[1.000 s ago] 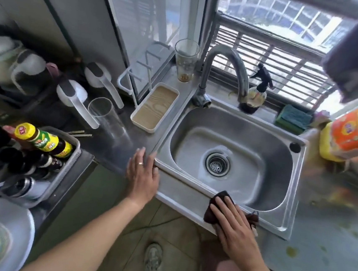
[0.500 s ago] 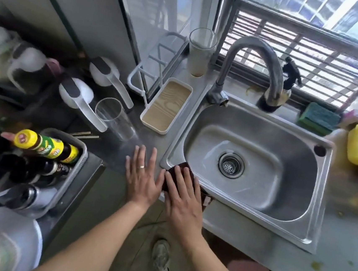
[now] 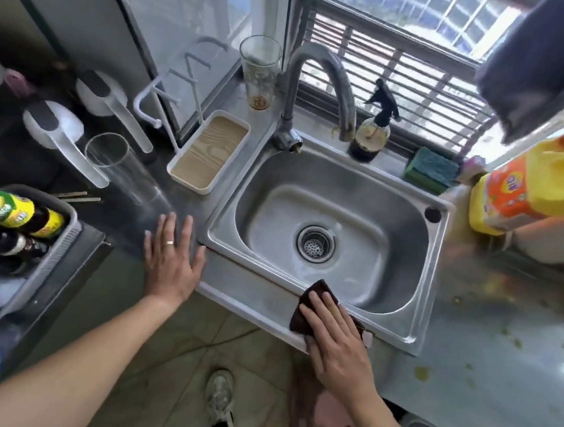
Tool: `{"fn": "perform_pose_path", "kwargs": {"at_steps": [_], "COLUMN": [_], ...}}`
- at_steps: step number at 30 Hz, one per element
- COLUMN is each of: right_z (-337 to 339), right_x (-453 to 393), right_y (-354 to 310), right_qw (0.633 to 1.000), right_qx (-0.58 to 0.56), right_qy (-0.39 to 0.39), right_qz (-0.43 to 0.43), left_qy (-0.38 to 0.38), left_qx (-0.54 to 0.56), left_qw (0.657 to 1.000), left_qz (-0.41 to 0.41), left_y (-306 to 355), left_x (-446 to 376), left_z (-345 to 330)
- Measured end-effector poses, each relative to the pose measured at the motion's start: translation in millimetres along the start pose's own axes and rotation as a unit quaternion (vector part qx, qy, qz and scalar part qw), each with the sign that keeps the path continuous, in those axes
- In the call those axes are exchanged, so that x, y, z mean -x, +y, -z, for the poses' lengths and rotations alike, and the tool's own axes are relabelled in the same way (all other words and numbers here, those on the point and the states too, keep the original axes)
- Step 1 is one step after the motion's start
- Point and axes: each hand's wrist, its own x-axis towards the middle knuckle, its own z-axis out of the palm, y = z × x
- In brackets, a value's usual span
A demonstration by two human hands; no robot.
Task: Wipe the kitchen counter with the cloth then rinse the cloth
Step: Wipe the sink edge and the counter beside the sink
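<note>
A dark brown cloth (image 3: pixel 314 294) lies on the front rim of the steel sink (image 3: pixel 259 292). My right hand (image 3: pixel 337 342) presses flat on top of it, fingers together, covering most of it. Left of the sink's front corner, my left hand (image 3: pixel 171 261) rests palm down on the steel counter (image 3: pixel 170 209), fingers spread, a ring on one finger. The curved tap (image 3: pixel 323 90) stands at the back of the sink and no water runs from it. Yellowish stains mark the counter right of the sink (image 3: pixel 489 336).
A clear glass (image 3: pixel 123 167) and a white tray (image 3: pixel 208 154) stand just behind my left hand. A grey bin of sauce bottles (image 3: pixel 14 222) is at the left. A spray bottle (image 3: pixel 371 132), sponge (image 3: pixel 433 169) and yellow jug (image 3: pixel 530 192) line the back right.
My right hand slid the cloth along the sink's front rim, from the left corner beside my left hand back toward the right. My left hand stayed in place.
</note>
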Motion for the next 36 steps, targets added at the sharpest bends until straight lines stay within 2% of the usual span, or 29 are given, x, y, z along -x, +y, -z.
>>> {"fn": "perform_pose_path", "kwargs": {"at_steps": [3,5,9,12,14,16,18,20,23,25,36], "right_z": [12.5,21.3,45.8,59.5,63.0,66.5,71.1,77.8,69.8,54.7,64.6], "right_x": [26.0,46.9,104.0,140.9,151.0,148.2,137.1,129.6,135.6,141.7,43.1], "right_y": [24.2,41.4,87.9,132.8,155.8,165.7,159.2,140.2,116.5,113.9,195.6], "right_qw": [1.0,1.0,0.999,0.996,0.986,0.958,0.928,0.931,0.97,0.98,0.973], "right_qx": [-0.006,-0.007,0.017,0.032,0.037,0.041,0.034,0.051,0.079,0.075,0.027], "right_qy": [0.012,0.022,0.031,0.051,0.086,0.139,0.201,0.216,0.126,0.087,0.099], "right_qz": [-0.005,-0.015,-0.04,-0.066,-0.139,-0.246,-0.311,-0.291,-0.19,-0.164,-0.208], "left_qy": [-0.007,0.001,-0.011,-0.042,-0.072,-0.102,-0.116,-0.118,-0.112,-0.106,-0.08], "left_qx": [0.013,0.024,0.03,0.056,0.071,0.075,0.078,0.082,0.066,0.049,0.033], "left_qw": [0.999,1.0,0.988,0.972,0.964,0.955,0.951,0.948,0.95,0.954,0.958], "left_qz": [0.031,0.013,-0.151,-0.224,-0.247,-0.267,-0.275,-0.283,-0.283,-0.277,-0.272], "left_y": [24.4,54.9,138.5,205.3,244.0,276.2,301.4,321.6,337.2,340.2,345.1], "left_x": [20.5,47.0,89.9,98.5,102.8,109.0,116.4,122.7,126.6,126.7,128.1], "left_z": [-0.7,0.2,-1.3,-14.2,-22.1,-29.0,-33.4,-38.9,-49.5,-54.5,-62.7]}}
